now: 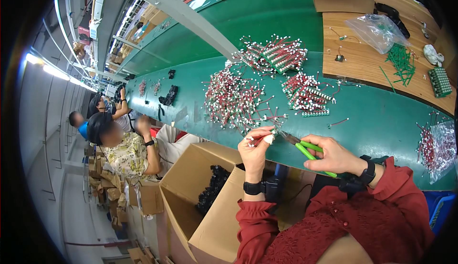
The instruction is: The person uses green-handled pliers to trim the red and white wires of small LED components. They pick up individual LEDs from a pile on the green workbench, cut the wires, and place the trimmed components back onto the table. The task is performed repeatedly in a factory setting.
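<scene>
My left hand [253,153] is closed in a pinch on a small wired circuit board [274,132], with red wires showing between the fingers. My right hand [334,156] grips green-handled pliers [305,150], whose dark jaws reach close to the held board. Whether the jaws touch it I cannot tell. Just beyond my hands lies a big heap of small boards with red wires and white connectors [229,97]. Farther right are green circuit board panels with wires [307,97], and behind them another wired stack [281,56]. One loose wired piece [338,122] lies on the green table [367,113].
An open cardboard box [212,228] with black parts [213,187] stands below the table's edge. On the wooden board [353,63] are a clear bag [377,31] and green strips [400,63]. A bag of wired parts [441,149] lies at right. Co-workers [129,152] sit at left.
</scene>
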The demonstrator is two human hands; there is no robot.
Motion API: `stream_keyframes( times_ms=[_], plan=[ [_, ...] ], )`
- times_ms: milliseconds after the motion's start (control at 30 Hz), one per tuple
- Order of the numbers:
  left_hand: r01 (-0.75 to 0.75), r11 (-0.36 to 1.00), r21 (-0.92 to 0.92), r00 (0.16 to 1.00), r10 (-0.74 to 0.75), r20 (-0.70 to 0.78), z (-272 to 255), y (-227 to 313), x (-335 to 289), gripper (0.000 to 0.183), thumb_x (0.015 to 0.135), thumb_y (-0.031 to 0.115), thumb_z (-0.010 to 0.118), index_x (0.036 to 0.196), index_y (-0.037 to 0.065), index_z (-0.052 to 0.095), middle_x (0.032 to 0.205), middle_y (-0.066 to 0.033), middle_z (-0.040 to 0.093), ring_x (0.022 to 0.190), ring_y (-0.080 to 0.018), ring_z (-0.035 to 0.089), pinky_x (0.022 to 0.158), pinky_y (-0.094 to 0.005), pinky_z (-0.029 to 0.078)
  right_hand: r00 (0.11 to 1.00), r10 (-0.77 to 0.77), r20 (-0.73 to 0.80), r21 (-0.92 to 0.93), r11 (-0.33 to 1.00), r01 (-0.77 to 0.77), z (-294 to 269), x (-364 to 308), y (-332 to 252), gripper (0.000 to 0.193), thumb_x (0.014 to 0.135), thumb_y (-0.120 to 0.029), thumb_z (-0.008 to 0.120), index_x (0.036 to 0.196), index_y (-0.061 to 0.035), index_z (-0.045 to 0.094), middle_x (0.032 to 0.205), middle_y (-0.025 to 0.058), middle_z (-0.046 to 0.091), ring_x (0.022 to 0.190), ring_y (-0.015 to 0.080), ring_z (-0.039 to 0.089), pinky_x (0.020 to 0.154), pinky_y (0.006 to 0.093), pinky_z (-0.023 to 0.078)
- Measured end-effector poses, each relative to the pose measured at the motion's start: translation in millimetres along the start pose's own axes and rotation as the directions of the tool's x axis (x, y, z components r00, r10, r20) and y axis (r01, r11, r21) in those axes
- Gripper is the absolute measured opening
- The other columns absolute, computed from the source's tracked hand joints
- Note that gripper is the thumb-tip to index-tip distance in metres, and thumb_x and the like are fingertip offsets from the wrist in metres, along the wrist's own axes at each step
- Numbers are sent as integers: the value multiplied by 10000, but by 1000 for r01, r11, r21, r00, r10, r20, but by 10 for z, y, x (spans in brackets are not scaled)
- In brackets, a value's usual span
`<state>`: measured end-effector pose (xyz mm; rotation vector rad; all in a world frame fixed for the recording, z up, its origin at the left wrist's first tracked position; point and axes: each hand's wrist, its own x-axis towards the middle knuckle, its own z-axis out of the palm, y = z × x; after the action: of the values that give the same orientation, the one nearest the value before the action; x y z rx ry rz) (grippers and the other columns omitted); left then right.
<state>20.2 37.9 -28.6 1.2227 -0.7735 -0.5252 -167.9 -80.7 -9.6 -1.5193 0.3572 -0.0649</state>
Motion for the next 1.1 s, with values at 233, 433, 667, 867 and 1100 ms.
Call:
stream_keyframes(
  times_ms=[233, 433, 667, 867, 1100],
  plan=[
    [-43, 980, 196, 994, 23, 105, 41, 87, 12, 113, 710, -67, 649, 807, -14, 625, 916, -145, 632, 859, -177, 591, 725, -253, 478, 979, -179, -98, -154, 975, 163, 23, 30, 132, 487, 664, -232, 659, 1072, -5, 520, 690, 51, 492, 571, 132, 465, 519, 288, 388],
    [18, 997, -70, 996, -12, 89, 26, 38, 2, 137, 721, -78, 629, 836, -7, 607, 917, -161, 625, 864, -210, 594, 751, -296, 484, 995, -43, 85, 239, 971, 21, -1, 3, 16, 355, 778, -197, 591, 1071, -8, 525, 745, 5, 501, 615, 84, 469, 514, 249, 393],
    [200, 858, -473, 975, -223, 8, 7, -91, -12, 145, 747, -61, 616, 879, -12, 582, 978, -158, 598, 870, -234, 592, 807, -354, 491, 968, 131, 213, 649, 721, -241, -29, 104, -108, 359, 839, -197, 552, 1150, -40, 467, 713, -51, 396, 609, 12, 365, 510, 183, 338],
    [100, 980, -175, 994, -107, -35, 94, -82, 7, 170, 728, -66, 627, 887, -12, 603, 973, -144, 600, 870, -199, 580, 800, -315, 474, 989, -127, -82, 93, 987, 134, 86, 125, 136, 469, 753, -295, 632, 1076, 12, 488, 792, 35, 507, 684, 112, 472, 584, 271, 410],
    [-2, 1000, 0, 999, 2, 44, 10, -43, 13, 165, 704, -86, 641, 850, -12, 624, 968, -126, 606, 863, -154, 573, 753, -253, 468, 992, -108, -71, -183, 979, 93, 38, 43, -33, 514, 713, -291, 652, 1098, 9, 490, 758, 79, 522, 612, 162, 500, 578, 304, 424]
  ],
)
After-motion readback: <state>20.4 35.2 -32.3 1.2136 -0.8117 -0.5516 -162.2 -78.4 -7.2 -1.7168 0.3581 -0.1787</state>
